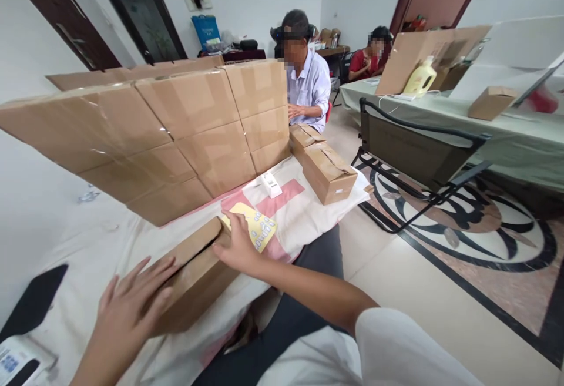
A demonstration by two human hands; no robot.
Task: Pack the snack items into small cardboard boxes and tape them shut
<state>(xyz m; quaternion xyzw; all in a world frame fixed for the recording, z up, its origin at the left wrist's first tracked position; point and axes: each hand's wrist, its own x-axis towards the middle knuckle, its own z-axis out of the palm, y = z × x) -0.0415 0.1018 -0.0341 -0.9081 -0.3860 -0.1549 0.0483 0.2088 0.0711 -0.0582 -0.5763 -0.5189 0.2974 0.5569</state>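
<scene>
On the cloth in front of me lies a long cardboard box (196,280), its top flaps meeting with a dark gap between them. My left hand (132,301) rests on the near end of its top, fingers spread. At the far end, my right hand (240,246) touches the top by the gap, thumb apart from the stretched fingers. Just beyond that hand is a yellow sheet with small pale shapes (263,228), partly covered by it. A small white device or pack (271,185) sits farther back on the cloth; its kind is unclear.
A wall of stacked, taped cartons (198,121) stands along the back left. Two closed boxes (328,171) are at the table's right edge. A folding chair (409,151) stands right of the table. One person (308,83) sits opposite; another (365,63) sits farther back.
</scene>
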